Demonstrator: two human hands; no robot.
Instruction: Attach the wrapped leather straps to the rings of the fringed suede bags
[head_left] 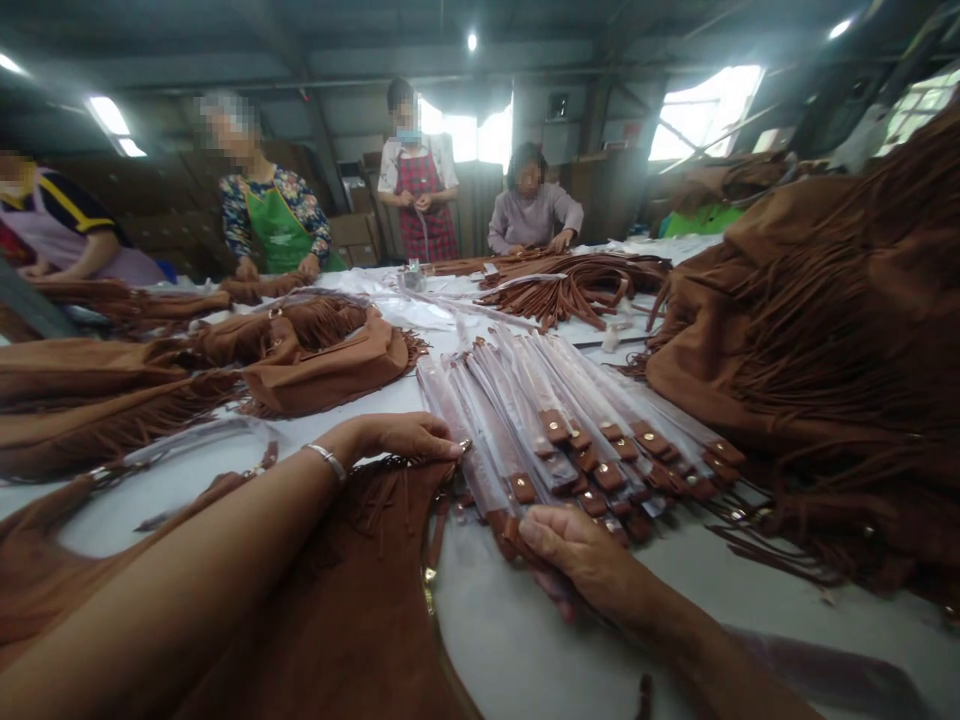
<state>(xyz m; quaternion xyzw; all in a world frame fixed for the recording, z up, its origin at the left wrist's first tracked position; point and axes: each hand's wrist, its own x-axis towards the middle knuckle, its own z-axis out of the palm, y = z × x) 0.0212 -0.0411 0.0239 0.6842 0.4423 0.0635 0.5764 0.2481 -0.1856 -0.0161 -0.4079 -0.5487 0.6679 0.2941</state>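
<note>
In the middle of the frame, the left hand pinches the top corner of a brown bag between thumb and fingers, beside a small metal clasp. The bag fills the bottom centre, partly behind the left forearm. Its zip edge has its upper end at the pinched corner and runs down the frame, bending right near the bottom. Fringe hangs below the corner.

The right hand, right of the bag and lower in the frame, is closed with the thumb on top around the brown end of a strap. That end points left and slightly up, towards the zip edge, without touching it. How the rest of the strap runs is hidden by the hand.

Just beyond lies a pile of wrapped straps, long axes slanting from upper left to lower right, brown tabs at the near ends. A heap of fringed bags rises at the right; more bags lie at the left on the white table. Across it, four people work, one in a green apron.
</note>
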